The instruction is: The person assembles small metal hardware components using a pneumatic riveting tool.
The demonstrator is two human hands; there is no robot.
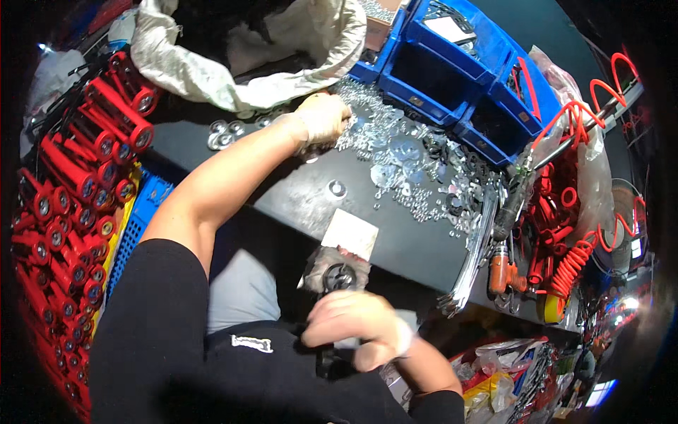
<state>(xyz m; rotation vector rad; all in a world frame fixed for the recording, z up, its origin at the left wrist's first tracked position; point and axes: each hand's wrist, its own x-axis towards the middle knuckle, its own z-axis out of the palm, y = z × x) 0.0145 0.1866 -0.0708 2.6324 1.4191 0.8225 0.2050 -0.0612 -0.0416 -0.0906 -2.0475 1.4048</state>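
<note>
My left hand (323, 116), in a pale glove, reaches far across the black table (296, 198). Its fingers are curled into the edge of a heap of small silver washers and nuts (402, 159); what they hold is hidden. Close to my body, my right hand (357, 325) is closed around a black part with a round ring-shaped head (339, 277) that sticks up past the table's near edge. A white square card (349, 233) lies on the table just beyond that part. One larger washer (337, 188) lies alone between my two hands.
Many red cylindrical parts (78, 177) are stacked along the left over a blue crate (145, 205). A pale sack (247, 63) lies at the back. Blue bins (459, 63) stand back right. A bundle of silver rods (473, 247), a power tool (505, 212) and a red coiled hose (575, 258) lie at the right.
</note>
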